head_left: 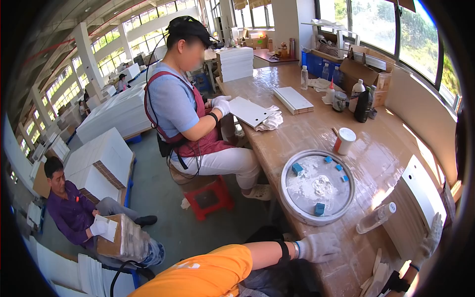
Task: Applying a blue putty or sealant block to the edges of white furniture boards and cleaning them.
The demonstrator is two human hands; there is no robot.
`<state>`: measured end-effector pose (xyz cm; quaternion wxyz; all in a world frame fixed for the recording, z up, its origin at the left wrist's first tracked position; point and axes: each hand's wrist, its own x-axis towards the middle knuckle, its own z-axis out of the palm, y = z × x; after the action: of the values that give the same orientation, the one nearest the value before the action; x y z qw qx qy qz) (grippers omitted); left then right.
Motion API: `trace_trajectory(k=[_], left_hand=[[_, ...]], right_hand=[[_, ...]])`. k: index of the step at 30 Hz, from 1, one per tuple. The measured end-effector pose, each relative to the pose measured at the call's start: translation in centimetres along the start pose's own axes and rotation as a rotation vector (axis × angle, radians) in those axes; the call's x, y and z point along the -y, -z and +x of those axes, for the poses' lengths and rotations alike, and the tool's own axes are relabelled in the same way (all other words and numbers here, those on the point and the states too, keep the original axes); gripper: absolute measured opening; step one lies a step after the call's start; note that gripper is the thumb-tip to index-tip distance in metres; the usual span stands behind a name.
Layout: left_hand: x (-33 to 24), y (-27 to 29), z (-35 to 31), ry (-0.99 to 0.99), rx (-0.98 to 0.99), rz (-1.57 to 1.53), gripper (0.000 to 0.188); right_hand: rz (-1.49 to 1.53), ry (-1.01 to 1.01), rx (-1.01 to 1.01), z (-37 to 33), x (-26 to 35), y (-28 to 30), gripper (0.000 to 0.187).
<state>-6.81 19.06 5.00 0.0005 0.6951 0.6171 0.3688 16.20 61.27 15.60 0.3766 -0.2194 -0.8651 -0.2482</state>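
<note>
Right hand in a white glove wrapped around the near end of a long white board leaning on the table, board stretching up and away, left hand loosely curled, holding nothing, beside the round tray.

The left arm, in an orange sleeve, comes in from the lower edge, bare forearm reaching right. Its gloved left hand lies knuckles up, fingers curled loosely. The gloved right hand reaches upward at the lower right, fingers extended.
</note>
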Motion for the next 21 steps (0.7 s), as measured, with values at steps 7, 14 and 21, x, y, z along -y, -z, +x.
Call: trace_trajectory(k=[7, 14, 21], left_hand=[[0.0, 0.0, 0.0, 0.003, 0.012, -0.001, 0.023], [0.0, -0.2, 0.1, 0.006, 0.034, 0.034, 0.025], [0.1, 0.1, -0.7, -0.008, 0.008, 0.048, 0.024]], right_hand=[[0.044, -0.034, 0.044, 0.2, -0.6, -0.5, 0.063], [-0.003, -0.056, 0.09, 0.1, -0.4, -0.2, 0.065], [-0.071, -0.118, 0.13, 1.4, 3.1, 2.3, 0.068]])
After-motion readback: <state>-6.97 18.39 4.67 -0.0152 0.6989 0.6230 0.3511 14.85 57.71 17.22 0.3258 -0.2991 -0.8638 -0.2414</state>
